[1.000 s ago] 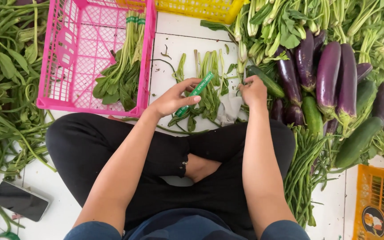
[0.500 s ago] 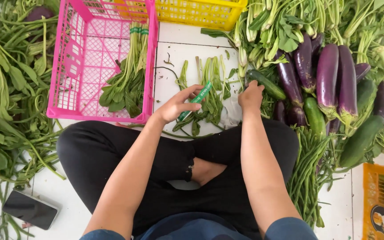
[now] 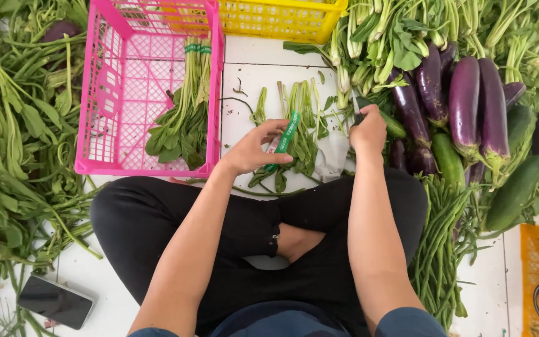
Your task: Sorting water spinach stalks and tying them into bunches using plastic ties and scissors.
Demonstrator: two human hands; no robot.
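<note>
While the narrow green paper strip point(image 3: 285, 138) is pinched in the left hand point(image 3: 254, 150), it lies over the loose bunch of leafy green stalks point(image 3: 297, 128) on the white tiled floor point(image 3: 244, 75). Right of this bunch, the right hand point(image 3: 368, 130) has its grip closed on a small dark tool point(image 3: 358, 103). Left of the bunch stands a pink plastic crate point(image 3: 104, 112); further right lie long purple eggplants point(image 3: 464, 103).
</note>
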